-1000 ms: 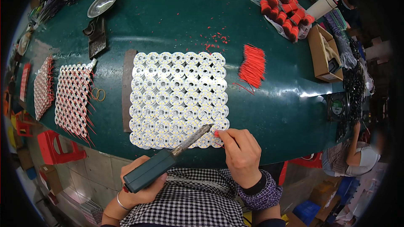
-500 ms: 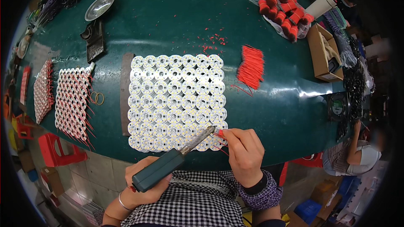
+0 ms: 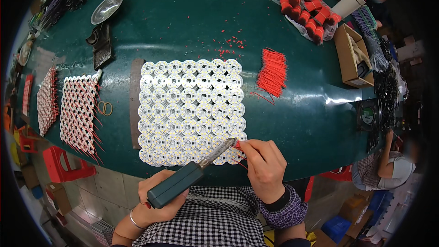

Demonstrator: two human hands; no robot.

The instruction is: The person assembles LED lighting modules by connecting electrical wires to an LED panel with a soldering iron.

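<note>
- Head view: the left hand (image 3: 157, 196) is wrapped around the dark green handle of a soldering iron (image 3: 185, 180), fingers clamped on it, low in front of the checked shirt.
- The iron slants up to the right; its grey metal shaft ends in a tip at the lower right corner of the panel (image 3: 191, 112).
- The right hand (image 3: 264, 167) pinches a thin red wire (image 3: 238, 146) between thumb and forefinger, fingers together on it, right at the iron's tip.
- The panel is a block of small round white boards set in tight rows, each with yellowish dots in a ring. It lies flat in the middle of the green table (image 3: 183, 23), its near edge just in front of the person.
- A brown strip (image 3: 135, 103) lies along the panel's left side.
- A heap of cut red wires (image 3: 273, 69) lies just right of the panel.
- Two finished panels (image 3: 77, 112) with red wires sticking out lie at the left.
- A cardboard box (image 3: 351, 55) stands far right, a metal dish (image 3: 106, 8) far left.
</note>
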